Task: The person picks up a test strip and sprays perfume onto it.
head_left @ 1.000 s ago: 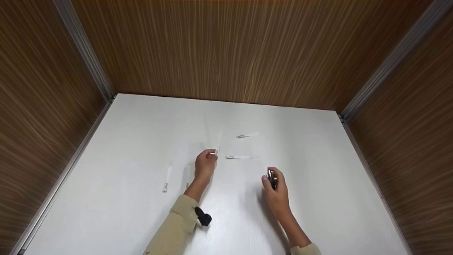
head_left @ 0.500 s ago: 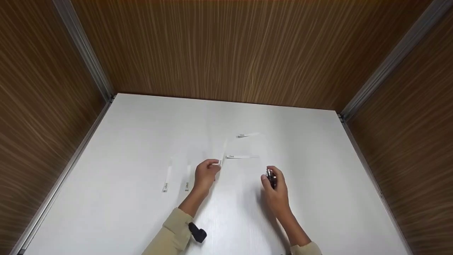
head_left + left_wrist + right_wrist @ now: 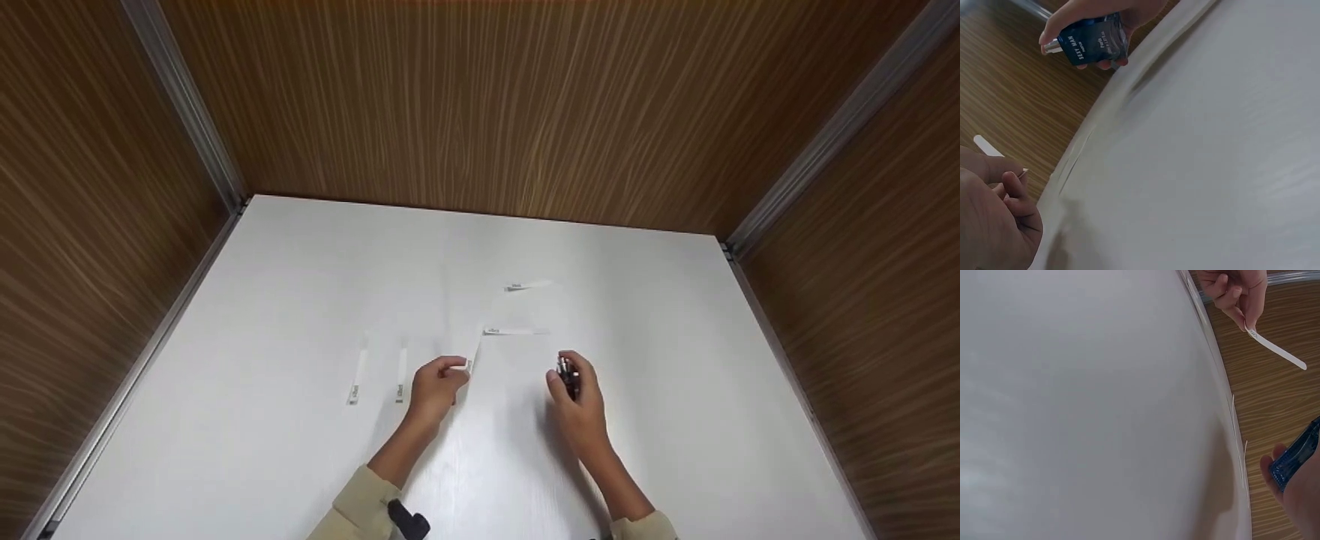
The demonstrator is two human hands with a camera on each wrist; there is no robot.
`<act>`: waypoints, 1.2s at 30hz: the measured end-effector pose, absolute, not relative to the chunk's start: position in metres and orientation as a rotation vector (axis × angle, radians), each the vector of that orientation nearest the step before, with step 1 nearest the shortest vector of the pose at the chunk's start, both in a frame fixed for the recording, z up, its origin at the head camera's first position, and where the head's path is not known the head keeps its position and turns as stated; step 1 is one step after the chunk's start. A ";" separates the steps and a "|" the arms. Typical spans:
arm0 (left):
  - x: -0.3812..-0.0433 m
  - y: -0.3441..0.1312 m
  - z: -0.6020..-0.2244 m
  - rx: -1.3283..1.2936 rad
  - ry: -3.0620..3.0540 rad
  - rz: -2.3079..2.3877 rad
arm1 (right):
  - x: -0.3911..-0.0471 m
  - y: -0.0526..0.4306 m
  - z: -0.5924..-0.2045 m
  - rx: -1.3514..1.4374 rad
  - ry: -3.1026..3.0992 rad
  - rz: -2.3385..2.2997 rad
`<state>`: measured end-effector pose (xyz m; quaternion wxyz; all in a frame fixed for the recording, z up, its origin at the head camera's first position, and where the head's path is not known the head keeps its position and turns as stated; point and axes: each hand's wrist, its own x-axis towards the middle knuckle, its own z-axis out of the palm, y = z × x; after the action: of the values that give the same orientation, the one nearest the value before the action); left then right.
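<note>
My left hand [image 3: 435, 390] pinches a white paper test strip [image 3: 1278, 350] by its printed end, between thumb and forefinger; the strip's free end points away, above the table. In my right hand [image 3: 585, 409] is a small dark blue perfume bottle [image 3: 1093, 40], lettered "SEXY MAN", with a silver spray top. The right index fingertip rests at that spray top, as the left wrist view shows. The hands are apart, strip on the left and bottle on the right. In the right wrist view, much of the bottle is hidden behind the right hand.
Several more strips lie on the white table [image 3: 262, 300]: one at the far left [image 3: 358, 377], another strip [image 3: 402, 375] beside it, a third [image 3: 517, 331] in the middle and one strip [image 3: 527, 286] farther back. Wood-grain panels [image 3: 480, 105] enclose the table's back and sides.
My left hand has drawn back toward me and slightly right with the strip, uncovering one strip on the left. The right hand, still holding the bottle, has shifted slightly left.
</note>
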<state>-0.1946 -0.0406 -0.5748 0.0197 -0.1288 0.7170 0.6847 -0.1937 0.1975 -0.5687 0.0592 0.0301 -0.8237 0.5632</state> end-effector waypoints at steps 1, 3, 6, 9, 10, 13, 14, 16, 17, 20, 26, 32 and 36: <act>-0.192 -0.040 -0.576 -0.398 2.217 2.130 | -0.194 0.197 -0.569 0.096 -2.499 1.697; -0.185 -0.040 -0.578 -0.390 2.208 2.137 | -0.193 0.195 -0.569 0.114 -2.504 1.677; -0.176 -0.039 -0.579 -0.368 2.198 2.144 | -0.192 0.195 -0.570 0.142 -2.495 1.641; -0.170 -0.037 -0.579 -0.353 2.185 2.151 | -0.193 0.193 -0.571 0.174 -2.479 1.613; -0.169 -0.037 -0.579 -0.346 2.184 2.152 | -0.193 0.193 -0.571 0.184 -2.475 1.602; -0.164 -0.036 -0.579 -0.335 2.168 2.148 | -0.194 0.189 -0.570 0.205 -2.487 1.556; -0.162 -0.035 -0.578 -0.331 2.165 2.144 | -0.194 0.187 -0.570 0.209 -2.494 1.538; -0.158 -0.034 -0.578 -0.320 2.154 2.144 | -0.195 0.183 -0.568 0.216 -2.503 1.504; -0.157 -0.034 -0.578 -0.315 2.149 2.141 | -0.195 0.182 -0.567 0.219 -2.507 1.487; -0.152 -0.033 -0.578 -0.298 2.150 2.137 | -0.196 0.177 -0.566 0.232 -2.502 1.452; -0.148 -0.032 -0.578 -0.297 2.169 2.127 | -0.201 0.170 -0.564 0.242 -2.513 1.369; -0.145 -0.030 -0.575 -0.310 2.190 2.098 | -0.203 0.161 -0.563 0.267 -2.547 1.272; -0.143 -0.029 -0.572 -0.296 2.181 2.097 | -0.204 0.157 -0.562 0.288 -2.536 1.203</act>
<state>-0.1428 -0.0291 -0.5724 0.0507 -0.0971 0.7166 0.6888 -0.2039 0.1569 -0.5619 0.1591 0.1008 -0.8873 0.4210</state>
